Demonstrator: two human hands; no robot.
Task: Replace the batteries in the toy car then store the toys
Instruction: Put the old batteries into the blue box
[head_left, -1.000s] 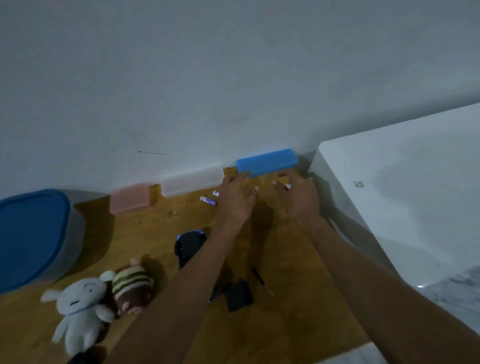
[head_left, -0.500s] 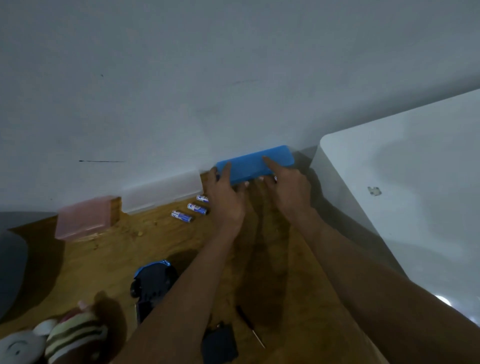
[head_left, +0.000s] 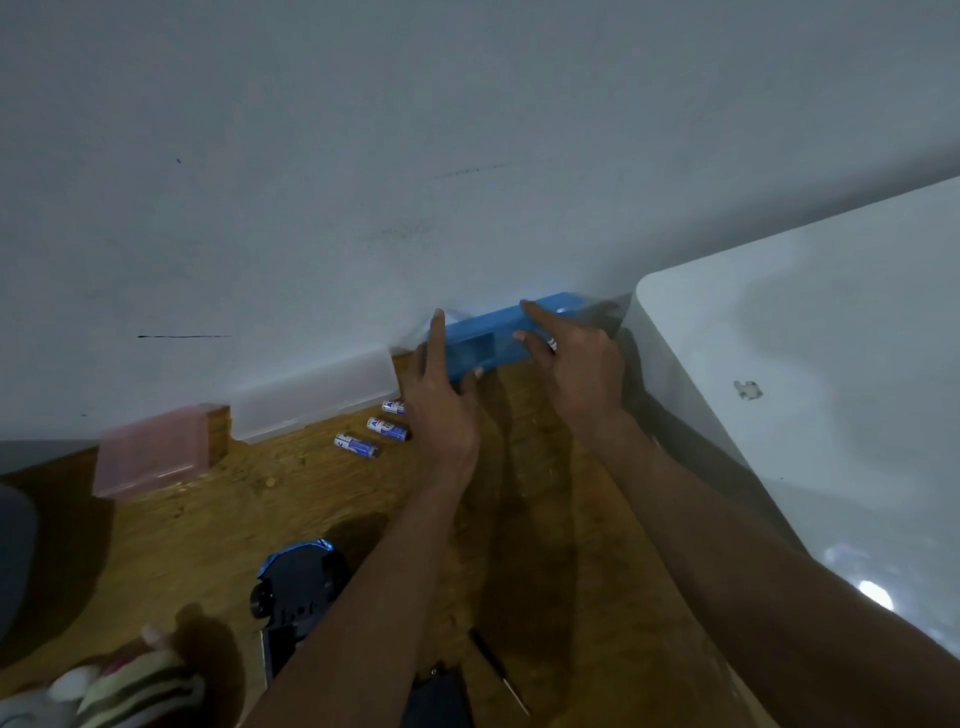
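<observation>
Your toy car (head_left: 298, 590) lies belly-up on the wooden floor (head_left: 519, 519), just left of your left forearm: dark chassis showing, one black wheel visible on its left side, a strip of blue body at the far end. What looks like its dark battery cover (head_left: 441, 696) sits near the bottom edge between your forearms, with a thin screwdriver (head_left: 498, 670) just right of it

Three blue-and-white AA batteries (head_left: 387, 428) lie in a loose row just left of your left hand (head_left: 441, 400), the nearest partly hidden by it. Both hands are on the blue plastic box (head_left: 498, 338) at the wall: left hand grips its left end, index finger up the side, thumb under the front edge; right hand (head_left: 576, 364) is spread on top, index finger stretched along the lid

Left of your left hand: clear box (head_left: 311, 400), then pink box (head_left: 150, 457), both against the wall. Striped plush toy (head_left: 140, 686) at bottom left, well away from both hands. White appliance (head_left: 805, 389) just right of your right arm

Versus half a second ago: the blue box's left end is lifted and pulled off the wall, front face now showing; batteries, car and other boxes haven't moved
</observation>
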